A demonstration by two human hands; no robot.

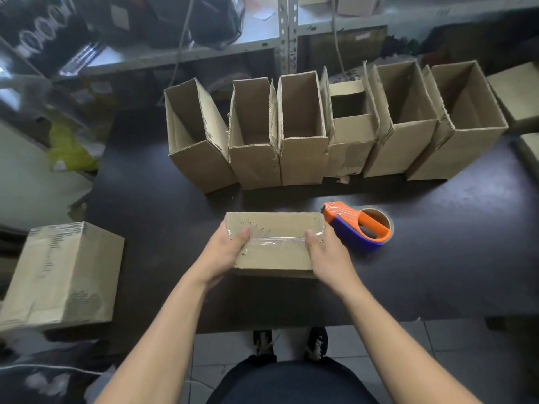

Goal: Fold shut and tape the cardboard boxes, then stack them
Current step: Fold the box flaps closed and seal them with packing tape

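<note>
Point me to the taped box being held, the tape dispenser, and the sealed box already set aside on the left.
taped box (274,243): head view, on its taped top face.
tape dispenser (357,227): head view, on the orange and blue body.
sealed box (62,275): head view, on its upper face.

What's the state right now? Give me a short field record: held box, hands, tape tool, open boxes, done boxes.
held box: taped box, clear tape along its top seam
left hand: grips the box's left end
right hand: grips its right end
tape tool: dispenser on the table, right of the box
open boxes: six in a row behind
done boxes: one closed box at far left
</note>
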